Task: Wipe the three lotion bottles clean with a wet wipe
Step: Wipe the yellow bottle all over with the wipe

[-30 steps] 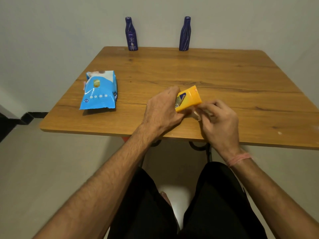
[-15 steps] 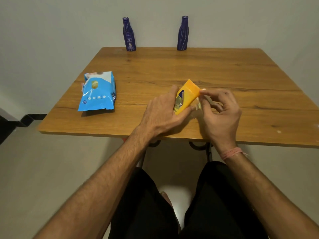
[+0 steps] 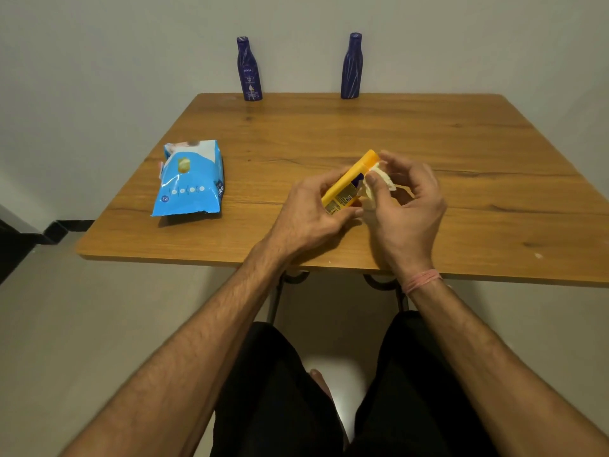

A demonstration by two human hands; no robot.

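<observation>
Above the near part of the table (image 3: 461,179), the left hand (image 3: 309,214) grips the yellow lotion tube (image 3: 349,183) by its lower end, fingers curled round it. The tube's long axis goes diagonal, from the left palm up and away to the right, w/ the far end pointing toward the right hand (image 3: 407,206). The right hand pinches a bunched white wet wipe (image 3: 379,179) and presses it on the tube's right side, near the upper end. So the wipe is touching the tube, and the stroke, I think, must run along this diagonal, approx. from top toward the left palm or back.

Two dark blue bottles (image 3: 249,70) (image 3: 352,65) stand upright at the far edge by the wall, well apart from both hands and from each other. I cannot tell if they are wiped already. The blue wipes pack (image 3: 189,179) lies flat on the left side, nearer the left hand.
</observation>
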